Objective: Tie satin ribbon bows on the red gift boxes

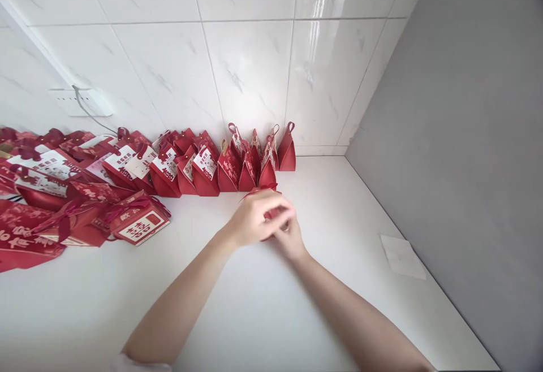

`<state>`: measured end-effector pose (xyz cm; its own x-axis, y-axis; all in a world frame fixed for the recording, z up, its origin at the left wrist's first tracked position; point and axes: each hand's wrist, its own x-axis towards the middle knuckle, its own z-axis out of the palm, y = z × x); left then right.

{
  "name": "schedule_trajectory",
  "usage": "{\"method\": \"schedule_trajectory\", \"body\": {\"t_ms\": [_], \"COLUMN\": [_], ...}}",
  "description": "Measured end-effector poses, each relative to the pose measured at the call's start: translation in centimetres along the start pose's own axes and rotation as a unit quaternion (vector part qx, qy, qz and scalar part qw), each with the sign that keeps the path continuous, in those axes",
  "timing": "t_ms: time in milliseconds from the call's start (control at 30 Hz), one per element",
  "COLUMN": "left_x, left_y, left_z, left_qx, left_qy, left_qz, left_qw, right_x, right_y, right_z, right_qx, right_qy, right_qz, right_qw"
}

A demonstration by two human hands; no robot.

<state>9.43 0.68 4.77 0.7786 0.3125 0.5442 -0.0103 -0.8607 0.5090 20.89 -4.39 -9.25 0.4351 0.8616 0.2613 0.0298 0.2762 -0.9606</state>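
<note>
Over the white table, my left hand (257, 217) and my right hand (292, 239) meet at one small red gift box (275, 212). The fingers of my left hand curl over its top, thumb and fingertips drawn together near my right hand. My right hand is closed low at the near right side of the box, its fingers partly hidden. Most of the box is covered by my hands; a bit of dark red ribbon (271, 186) shows behind them. Slight blur hides exactly what the fingertips pinch.
Rows of upright red gift boxes (206, 164) stand along the tiled wall (250, 72). At the left, a box with a white label (144, 226) lies near larger red boxes (25, 236). A white paper square (402, 256) lies by the grey panel (466, 134). A wall socket (82, 102) has a cable.
</note>
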Motion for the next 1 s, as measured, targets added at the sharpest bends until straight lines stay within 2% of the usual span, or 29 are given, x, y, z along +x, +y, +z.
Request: {"method": "schedule_trajectory", "body": {"t_ms": [33, 100, 133, 167, 233, 300, 367, 433, 700, 867, 1000], "left_x": [-0.4, -1.8, -2.7, -3.6, -5.2, -6.4, -6.9, -7.1, -7.3, -7.3, -7.3], "left_y": [-1.6, -4.7, -6.0, -7.2, -8.9, -9.9, -10.4, -10.6, -10.8, -10.8, -10.8], "left_z": [0.6, 2.1, 2.9, 3.7, 5.2, 6.3, 6.9, 7.2, 7.3, 7.1, 7.0], "left_qx": [0.047, 0.096, 0.098, 0.089, 0.033, -0.068, -0.153, -0.178, -0.181, -0.178, -0.178], "left_qy": [0.097, 0.239, 0.283, 0.297, 0.267, 0.192, 0.138, 0.126, 0.154, 0.24, 0.297], "left_qz": [-0.01, -0.045, -0.072, -0.102, -0.177, -0.244, -0.286, -0.309, -0.306, -0.386, -0.399], "left_qw": [0.994, 0.965, 0.951, 0.945, 0.947, 0.948, 0.936, 0.926, 0.922, 0.873, 0.849], "right_x": [0.1, 0.2, 0.2, 0.3, 0.4, 0.4, 0.5, 0.6, 1.0, 0.5, 0.3], "right_y": [0.0, 0.0, 0.0, 0.0, 0.0, -0.1, -0.2, -0.2, 0.5, 0.8, 0.7], "right_z": [-0.1, -0.3, -0.4, -0.5, -0.7, -0.7, -0.8, -0.9, -1.8, -1.6, -1.2], "right_qx": [0.002, 0.008, 0.01, 0.011, 0.011, 0.01, 0.011, 0.015, 0.029, 0.015, -0.024], "right_qy": [0.012, 0.04, 0.051, 0.058, 0.058, 0.048, 0.035, 0.018, -0.026, -0.044, -0.001], "right_qz": [0.0, 0.004, 0.007, 0.01, 0.011, 0.01, 0.009, 0.01, 0.01, -0.012, -0.023], "right_qw": [1.0, 0.999, 0.999, 0.998, 0.998, 0.999, 0.999, 1.0, 0.999, 0.999, 0.999]}}
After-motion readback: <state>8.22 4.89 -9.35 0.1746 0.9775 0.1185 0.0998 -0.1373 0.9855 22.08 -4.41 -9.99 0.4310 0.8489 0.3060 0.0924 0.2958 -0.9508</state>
